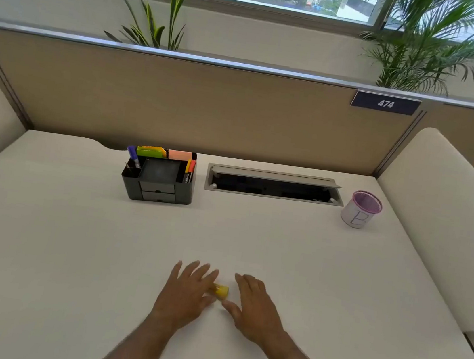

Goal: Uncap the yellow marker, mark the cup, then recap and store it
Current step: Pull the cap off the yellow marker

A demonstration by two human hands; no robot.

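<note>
A yellow marker (221, 291) lies on the white desk (307, 279) near the front middle; only its yellow end shows. My left hand (189, 290) lies flat over the rest of it with fingers spread, the end poking out between forefinger and thumb. My right hand (255, 306) rests palm down just right of the marker, fingers apart, holding nothing. The cup (359, 212), white with a purple rim and a letter B drawn on it, stands far back on the right, well away from both hands.
A black desk organiser (157, 190) with markers and sticky notes stands at the back left of centre. A grey cable hatch (274, 184) is set into the desk beside it. Padded partitions wall both sides, and a beige panel closes the back.
</note>
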